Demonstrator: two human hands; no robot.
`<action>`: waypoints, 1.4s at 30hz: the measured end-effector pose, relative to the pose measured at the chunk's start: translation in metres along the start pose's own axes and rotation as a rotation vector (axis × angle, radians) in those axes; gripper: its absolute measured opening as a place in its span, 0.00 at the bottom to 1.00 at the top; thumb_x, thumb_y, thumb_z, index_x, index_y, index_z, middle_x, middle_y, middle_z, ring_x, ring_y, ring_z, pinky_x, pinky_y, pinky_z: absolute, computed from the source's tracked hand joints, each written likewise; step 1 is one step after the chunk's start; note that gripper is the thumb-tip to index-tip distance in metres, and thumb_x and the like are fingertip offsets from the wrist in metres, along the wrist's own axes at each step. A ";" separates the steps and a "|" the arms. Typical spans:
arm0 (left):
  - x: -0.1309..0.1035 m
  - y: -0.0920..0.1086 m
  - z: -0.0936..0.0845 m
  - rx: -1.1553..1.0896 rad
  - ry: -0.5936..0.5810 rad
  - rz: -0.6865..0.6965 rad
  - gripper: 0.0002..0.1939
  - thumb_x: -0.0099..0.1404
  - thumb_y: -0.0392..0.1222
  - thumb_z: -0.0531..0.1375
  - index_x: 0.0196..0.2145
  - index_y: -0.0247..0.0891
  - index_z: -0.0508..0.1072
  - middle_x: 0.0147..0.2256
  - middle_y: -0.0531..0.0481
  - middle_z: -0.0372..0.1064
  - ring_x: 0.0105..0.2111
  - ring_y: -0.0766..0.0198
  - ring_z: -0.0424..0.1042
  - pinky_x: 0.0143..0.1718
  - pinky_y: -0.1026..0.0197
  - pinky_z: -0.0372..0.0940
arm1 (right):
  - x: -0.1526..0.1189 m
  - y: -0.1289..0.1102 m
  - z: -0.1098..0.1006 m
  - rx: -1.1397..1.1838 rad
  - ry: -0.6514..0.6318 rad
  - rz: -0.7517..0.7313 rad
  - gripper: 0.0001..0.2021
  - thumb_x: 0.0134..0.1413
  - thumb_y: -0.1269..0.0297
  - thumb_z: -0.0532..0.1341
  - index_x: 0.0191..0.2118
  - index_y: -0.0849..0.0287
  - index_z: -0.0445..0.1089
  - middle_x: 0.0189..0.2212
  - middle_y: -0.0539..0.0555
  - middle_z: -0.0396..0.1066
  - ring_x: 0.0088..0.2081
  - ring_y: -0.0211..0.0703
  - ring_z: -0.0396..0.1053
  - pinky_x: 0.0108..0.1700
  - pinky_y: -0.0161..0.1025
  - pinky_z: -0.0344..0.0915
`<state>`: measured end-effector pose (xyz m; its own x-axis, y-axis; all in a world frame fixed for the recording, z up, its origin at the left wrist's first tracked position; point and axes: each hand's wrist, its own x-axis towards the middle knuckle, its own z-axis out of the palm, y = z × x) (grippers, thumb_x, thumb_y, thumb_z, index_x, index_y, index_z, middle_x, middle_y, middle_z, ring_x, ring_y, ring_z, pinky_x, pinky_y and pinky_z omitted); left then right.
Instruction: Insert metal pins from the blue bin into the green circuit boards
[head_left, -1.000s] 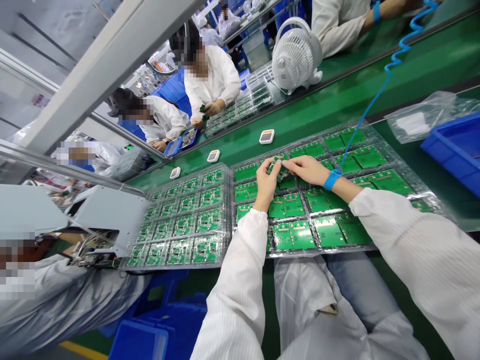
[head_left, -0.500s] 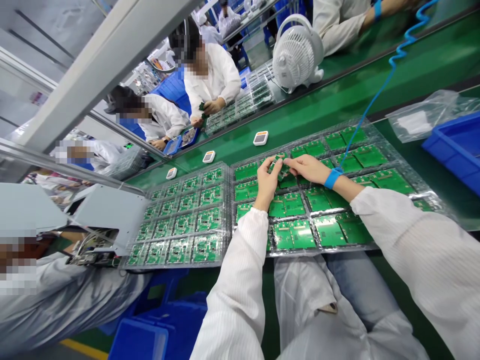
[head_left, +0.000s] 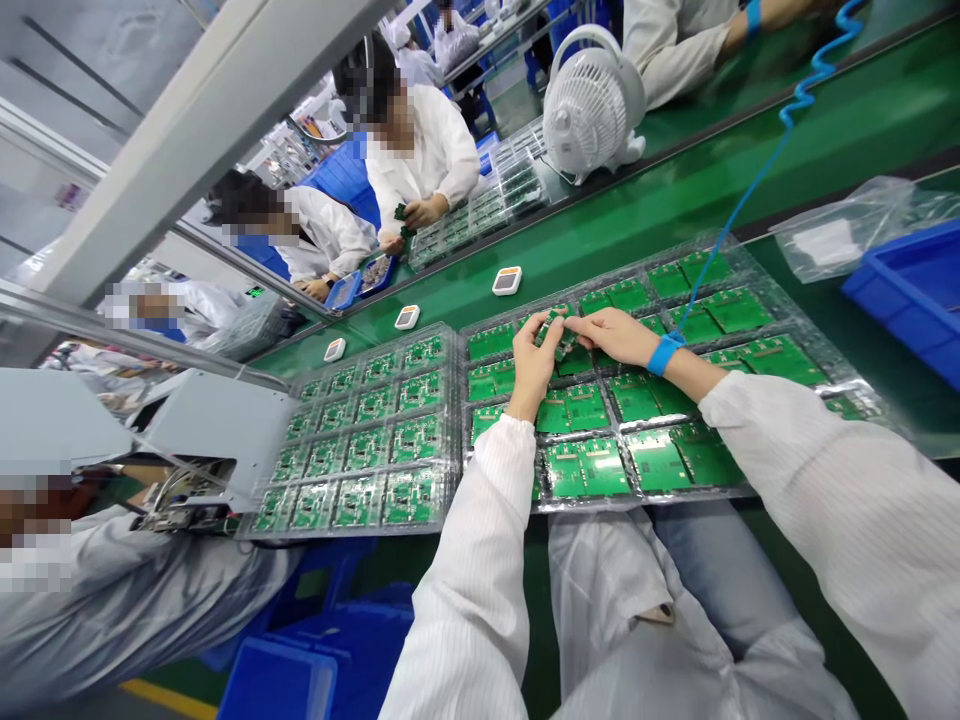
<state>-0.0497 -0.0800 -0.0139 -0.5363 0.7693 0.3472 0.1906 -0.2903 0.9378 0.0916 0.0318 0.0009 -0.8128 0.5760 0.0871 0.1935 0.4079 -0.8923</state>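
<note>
Between my two hands is a small green circuit board, partly hidden by the fingers. My left hand [head_left: 534, 358] is closed on its left side. From the right, my right hand [head_left: 611, 335] pinches the same board; a blue band [head_left: 664, 353] with a coiled cord circles that wrist. Beneath both hands lies a clear tray [head_left: 634, 497] with rows of green boards [head_left: 585, 468]. To its left, another clear tray [head_left: 452, 440] holds boards with mounted parts [head_left: 375, 403].
A white fan [head_left: 589, 110] stands across the green belt [head_left: 697, 165]. White square devices [head_left: 506, 281] sit on the belt. At right are a plastic bag [head_left: 825, 240] and a blue bin [head_left: 911, 300]. A grey machine [head_left: 217, 430] stands left. Co-workers sit opposite and at left.
The white square devices on the belt have shifted slightly left. Both hands stay nearly in place on the board.
</note>
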 end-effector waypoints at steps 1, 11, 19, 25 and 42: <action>0.000 0.000 0.000 0.007 0.000 -0.001 0.19 0.68 0.61 0.74 0.43 0.42 0.86 0.49 0.45 0.85 0.53 0.52 0.81 0.64 0.50 0.69 | 0.000 0.000 0.000 0.002 0.001 -0.001 0.46 0.55 0.11 0.49 0.21 0.56 0.63 0.18 0.49 0.58 0.24 0.38 0.55 0.34 0.43 0.52; 0.004 -0.006 -0.001 0.088 0.004 0.068 0.20 0.68 0.62 0.73 0.43 0.43 0.85 0.47 0.44 0.86 0.50 0.52 0.82 0.60 0.50 0.73 | 0.002 0.006 0.002 0.007 0.030 -0.026 0.43 0.63 0.18 0.51 0.22 0.56 0.63 0.18 0.47 0.57 0.25 0.37 0.55 0.34 0.41 0.51; 0.006 -0.017 -0.005 0.220 0.065 0.129 0.10 0.66 0.50 0.71 0.43 0.45 0.86 0.44 0.49 0.86 0.47 0.53 0.83 0.58 0.50 0.75 | 0.004 0.003 0.005 0.023 0.014 -0.007 0.36 0.80 0.40 0.56 0.21 0.58 0.60 0.18 0.44 0.55 0.26 0.34 0.56 0.37 0.36 0.54; 0.003 -0.011 -0.002 0.249 0.098 0.132 0.10 0.65 0.49 0.70 0.43 0.46 0.86 0.44 0.53 0.86 0.48 0.52 0.83 0.58 0.47 0.76 | 0.002 0.004 0.006 0.080 -0.014 -0.024 0.35 0.80 0.41 0.58 0.22 0.58 0.59 0.20 0.43 0.56 0.27 0.34 0.54 0.37 0.35 0.53; 0.004 -0.015 0.002 0.168 0.065 0.128 0.09 0.68 0.48 0.71 0.44 0.45 0.85 0.45 0.52 0.86 0.47 0.56 0.82 0.56 0.53 0.75 | 0.001 0.005 0.005 0.068 0.048 0.035 0.36 0.79 0.37 0.54 0.21 0.57 0.59 0.20 0.45 0.56 0.27 0.35 0.54 0.35 0.36 0.52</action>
<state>-0.0528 -0.0716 -0.0263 -0.5498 0.6927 0.4668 0.3915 -0.2800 0.8765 0.0884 0.0308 -0.0055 -0.7786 0.6230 0.0755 0.1819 0.3392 -0.9230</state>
